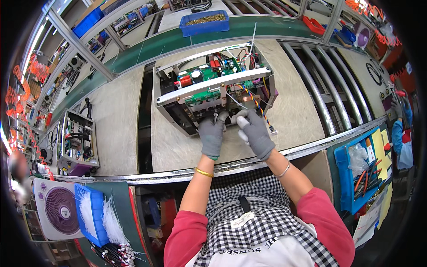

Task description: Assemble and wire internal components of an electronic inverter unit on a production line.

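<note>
An open metal-framed electronic unit (213,85) with circuit boards, capacitors and wiring stands in front of me on a wooden board. Both my hands wear grey gloves with pale fingertips. At its near side, my left hand (212,135) reaches in with fingers closed together; what they pinch is hidden. Just to the right, my right hand (256,135) has its fingers bent in a pinch, close to the left fingertips. A thin white strand (237,101) runs down toward it. Beside it hangs a bundle of coloured wires (257,103) ending in a connector (272,129).
Metal rollers (327,84) lie to the right. Another open unit (76,141) stands at left. A blue tray (206,29) of small brass-coloured parts sits beyond. Near left are a fan (62,209) and a blue bin of white cable ties (91,213); a blue tool tray (360,171) is at right.
</note>
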`<move>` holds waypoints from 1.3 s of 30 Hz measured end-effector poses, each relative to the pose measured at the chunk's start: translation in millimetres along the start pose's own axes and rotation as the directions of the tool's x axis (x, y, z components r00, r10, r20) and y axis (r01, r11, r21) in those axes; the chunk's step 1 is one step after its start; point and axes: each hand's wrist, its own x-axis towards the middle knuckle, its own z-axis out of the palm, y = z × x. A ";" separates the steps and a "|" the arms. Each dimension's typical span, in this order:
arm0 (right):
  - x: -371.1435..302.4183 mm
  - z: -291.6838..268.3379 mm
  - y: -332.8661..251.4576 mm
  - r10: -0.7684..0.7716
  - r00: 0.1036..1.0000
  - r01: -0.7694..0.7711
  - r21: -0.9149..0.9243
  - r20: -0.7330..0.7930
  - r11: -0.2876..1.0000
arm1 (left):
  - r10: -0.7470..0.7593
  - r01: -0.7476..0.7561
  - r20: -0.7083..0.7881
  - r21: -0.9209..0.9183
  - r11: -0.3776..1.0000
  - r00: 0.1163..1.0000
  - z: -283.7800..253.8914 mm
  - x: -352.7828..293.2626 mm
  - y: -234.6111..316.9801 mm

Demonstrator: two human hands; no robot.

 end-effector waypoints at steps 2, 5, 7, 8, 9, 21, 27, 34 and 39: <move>-1.5 5.3 1.4 -0.003 0.998 -0.001 0.067 0.057 0.998 | 0.108 -0.108 -0.022 0.013 0.994 0.994 0.8 2.4 -1.7; 4.9 10.4 13.3 0.009 0.999 -0.010 0.020 0.036 1.000 | 0.247 -0.240 -0.100 0.077 0.968 0.964 4.4 4.8 -2.2; 14.9 13.5 22.4 -0.437 0.899 0.409 -0.429 0.035 0.806 | 0.315 -0.307 -0.118 0.085 0.948 0.942 8.4 5.7 -1.5; 18.6 13.9 25.4 -0.402 0.915 0.357 -0.520 0.029 0.776 | 0.361 -0.347 -0.163 0.106 0.932 0.918 10.0 6.5 -0.6; 21.1 12.5 26.7 -0.330 0.944 0.277 -0.602 0.024 0.749 | 0.401 -0.381 -0.236 0.127 0.916 0.885 11.3 7.3 0.9; -18.4 -82.1 -22.6 -0.171 0.984 0.157 -0.214 -0.046 0.964 | -0.064 0.098 0.422 -0.060 0.993 0.904 -10.0 -40.3 41.0; -24.4 -79.8 -46.1 -0.437 0.849 0.529 -0.492 0.298 0.691 | -0.025 0.402 0.715 -0.364 0.840 0.699 15.4 -55.9 65.0; -29.4 -63.8 -65.3 0.001 0.977 0.047 -0.218 0.215 0.975 | 0.043 0.455 0.752 -0.442 0.773 0.658 22.6 -58.3 55.4; -9.2 -30.8 -92.4 -0.253 0.965 0.257 -0.412 0.063 0.875 | 0.053 0.334 0.680 -0.425 0.842 0.732 25.1 -58.3 56.0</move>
